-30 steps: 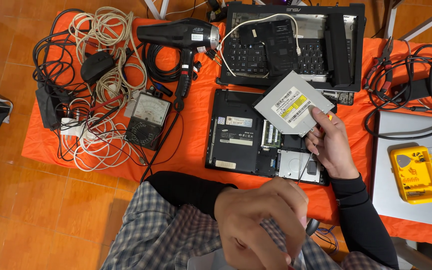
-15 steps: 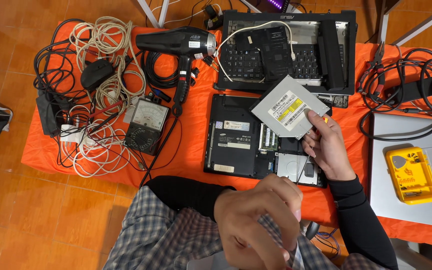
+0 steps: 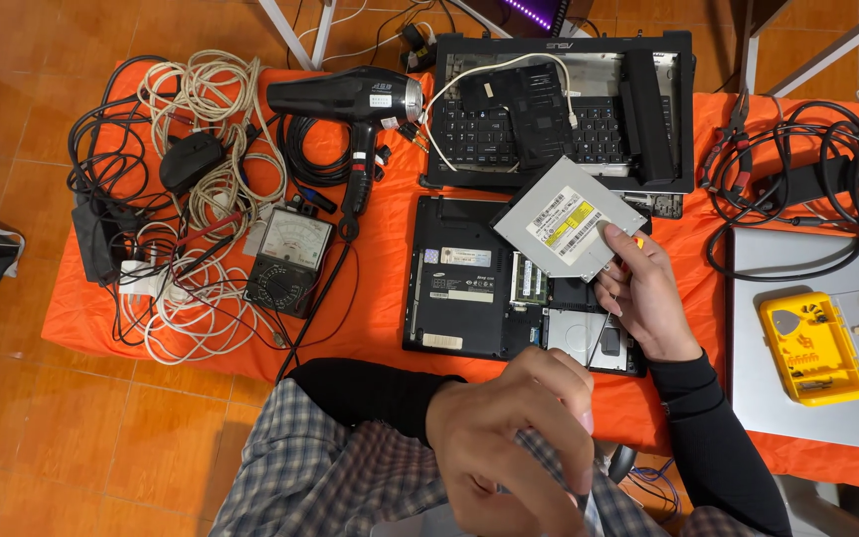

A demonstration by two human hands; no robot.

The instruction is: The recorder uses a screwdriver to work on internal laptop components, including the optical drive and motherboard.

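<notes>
My right hand (image 3: 643, 293) holds a flat silver optical drive (image 3: 567, 217) by its near corner, lifted above an opened black laptop base (image 3: 469, 288) that lies underside up on the orange cloth (image 3: 370, 308). My left hand (image 3: 514, 438) is close to the camera at the bottom, fingers curled into a fist around something slim and grey that I cannot make out. A second black laptop body (image 3: 559, 109), with its keyboard exposed and loose parts on it, lies behind the base.
A black hair dryer (image 3: 350, 99), an analogue meter (image 3: 290, 261) and tangled white and black cables (image 3: 181, 199) fill the left side. At the right lie a silver closed laptop (image 3: 817, 398), a yellow bit case (image 3: 809, 346) and more black cables (image 3: 797, 189).
The drive and my right hand have shifted slightly left over the laptop base. My left hand stays curled near my body.
</notes>
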